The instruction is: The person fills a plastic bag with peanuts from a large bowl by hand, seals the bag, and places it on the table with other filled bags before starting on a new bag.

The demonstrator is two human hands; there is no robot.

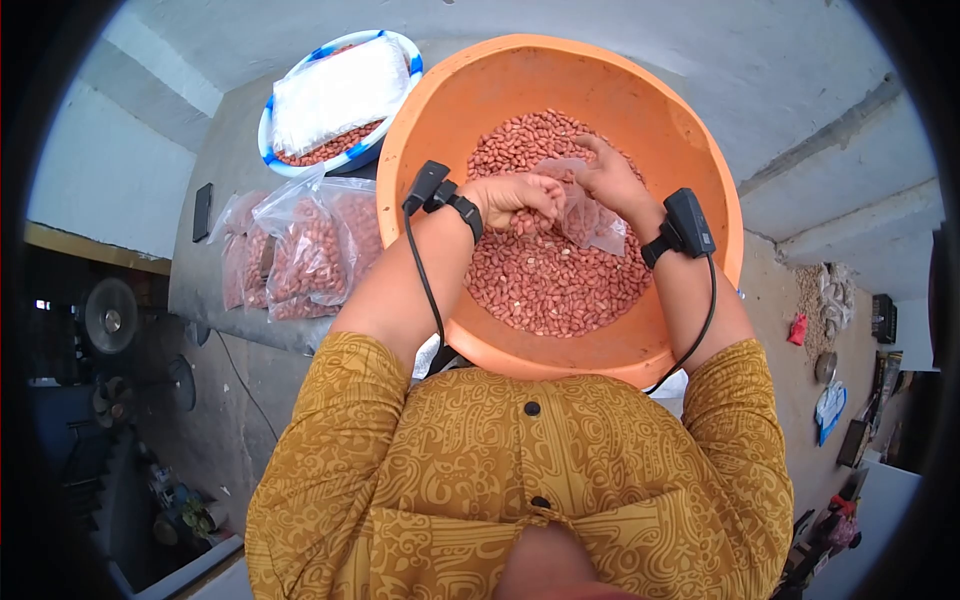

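Both hands are over a big orange basin of reddish-skinned peanuts. Between them is a clear plastic bag, spread just above the heap. My left hand is closed, its curled fingertips at the bag's near-left edge; its grip is partly hidden. On the other side, my right hand grips the bag, with the index finger lifted and the thumb out of sight. Whether peanuts are inside this bag is hard to make out through the plastic.
Several filled clear bags of peanuts lie left of the basin. Behind them, a blue-and-white tub holds peanuts and a stack of clear plastic bags. A dark phone-like object rests at the table's left. Black cables hang from both wrist devices.
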